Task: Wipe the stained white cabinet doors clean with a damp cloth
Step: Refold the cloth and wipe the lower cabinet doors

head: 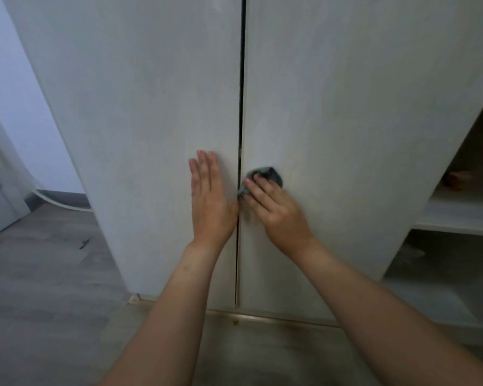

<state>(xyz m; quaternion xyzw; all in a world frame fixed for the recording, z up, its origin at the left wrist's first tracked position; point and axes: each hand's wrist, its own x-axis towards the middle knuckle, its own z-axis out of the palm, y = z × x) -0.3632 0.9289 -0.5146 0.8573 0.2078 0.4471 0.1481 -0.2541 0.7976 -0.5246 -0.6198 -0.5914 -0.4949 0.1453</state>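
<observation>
2 bare forearms reach in nearest. The left hand lies flat, fingers straight, on the left white cabinet door. The right hand presses a bunched grey-green cloth against the right white door beside the centre gap. Both doors look faintly streaked; judging by that, much wiping remains.

One head-worn wide-angle view looks forward and down, close to two shut cabinet doors, floor at seven o'clock.
</observation>
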